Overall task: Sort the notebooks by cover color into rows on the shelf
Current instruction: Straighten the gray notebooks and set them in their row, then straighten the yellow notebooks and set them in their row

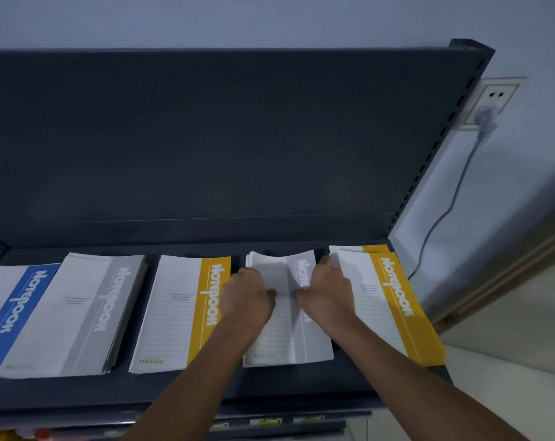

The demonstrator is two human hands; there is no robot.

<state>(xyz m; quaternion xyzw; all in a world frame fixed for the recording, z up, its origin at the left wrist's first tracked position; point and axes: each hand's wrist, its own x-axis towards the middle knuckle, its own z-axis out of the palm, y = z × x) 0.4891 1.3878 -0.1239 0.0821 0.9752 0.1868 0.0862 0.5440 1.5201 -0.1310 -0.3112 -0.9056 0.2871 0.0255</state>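
Both hands are on the grey-striped notebook stack [285, 342], centre-right of frame, lying flat on the dark shelf [206, 386].

Left hand [247, 297] grips the stack's left edge. Its thumb lies over the top cover and its fingers curl down the side. Right hand [327, 294] does the same on the right edge, thumb pointing inward. The thumbs nearly meet over the middle of the cover. The far end of the stack is fanned slightly, page edges showing.

Row on the shelf, left to right in frame:
- blue notebook [18, 307], far left, partly cut off and partly under its neighbour
- second grey notebook stack [72, 313], thick
- yellow notebook [180, 313], just left of the left hand
- the gripped grey stack
- yellow notebook stack [387, 300], just right of the right hand, with one copy offset beneath the top one

All covers face up.

Upper right: a white plug [486, 117] sits in a wall socket [492, 103], and its cable [444, 214] drops behind the shelf.
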